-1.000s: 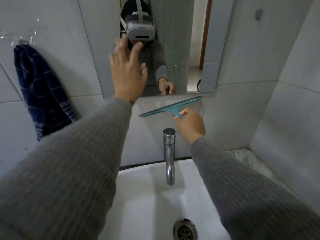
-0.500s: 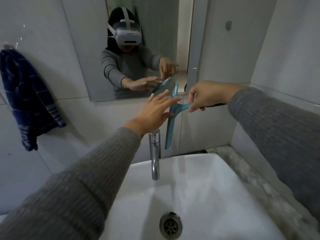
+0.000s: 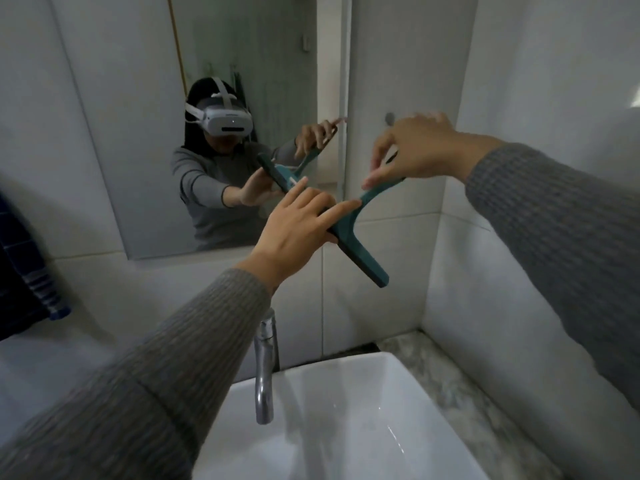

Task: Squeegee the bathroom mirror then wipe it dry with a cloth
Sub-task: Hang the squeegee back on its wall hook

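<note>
A teal squeegee (image 3: 360,251) is held in the air in front of the mirror's lower right corner, its blade slanting down to the right. My right hand (image 3: 412,150) pinches the end of its handle from above. My left hand (image 3: 298,220) grips the upper part of the blade bar, fingers stretched along it. The mirror (image 3: 242,64) hangs on the tiled wall and reflects both hands and the squeegee. A dark blue striped cloth (image 3: 24,282) hangs on the wall at the far left, partly out of frame.
A chrome tap (image 3: 265,368) stands under my left forearm over the white basin (image 3: 346,427). A marbled ledge (image 3: 460,393) runs along the basin's right side. The tiled side wall (image 3: 540,81) closes in on the right.
My left hand has closed on the squeegee's blade bar. My right hand has risen and shifted to the tip of the handle. The blade has tilted from near vertical to a slant.
</note>
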Available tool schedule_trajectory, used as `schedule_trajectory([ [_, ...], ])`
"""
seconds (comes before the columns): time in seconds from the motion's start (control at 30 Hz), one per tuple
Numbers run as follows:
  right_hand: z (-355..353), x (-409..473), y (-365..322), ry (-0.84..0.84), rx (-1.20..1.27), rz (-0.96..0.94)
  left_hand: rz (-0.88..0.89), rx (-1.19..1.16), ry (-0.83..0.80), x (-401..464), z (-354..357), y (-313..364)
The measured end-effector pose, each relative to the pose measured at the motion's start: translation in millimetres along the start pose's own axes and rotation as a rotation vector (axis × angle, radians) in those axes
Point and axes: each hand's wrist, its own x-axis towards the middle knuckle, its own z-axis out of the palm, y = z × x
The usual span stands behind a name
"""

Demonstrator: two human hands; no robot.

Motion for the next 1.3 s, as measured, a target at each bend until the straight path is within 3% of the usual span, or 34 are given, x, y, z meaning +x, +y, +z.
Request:
schedule_trajectory([
  [0.13,12.9,14.8,19.3,0.494,0.472,0.356,-0.218,-0.006,0.071,15.0,17.1,22.1],
  [0.2,27.3,15.9,16.3,0.516,0.909,0.572,-0.294,-0.014,0.073,24.0,28.9,36.8],
  [0.27,42.6,22.2,13.2,0.506,1.194,0.644,-0.350,-0.021,0.044,32.8,42.1,52.8],
  [0.47,69.8,53.9,28.4,0.559,0.953,0.609,-0.436,-0.124,-0.038,53.1,86.4,82.8],
  [0.57,76.8,70.3,45.8,0.546,0.942,0.595,-0.379,-0.108,-0.070,56.7,104.6,76.7],
  [0.87,109.2,111.1,74.3,0.549,0.890,0.500,-0.476,-0.097,-0.244,38.3,144.1,53.9],
  [1.3,127.2,117.2,77.0,0.532,0.816,0.496,-0.480,-0.078,-0.296,42.1,153.5,56.2],
])
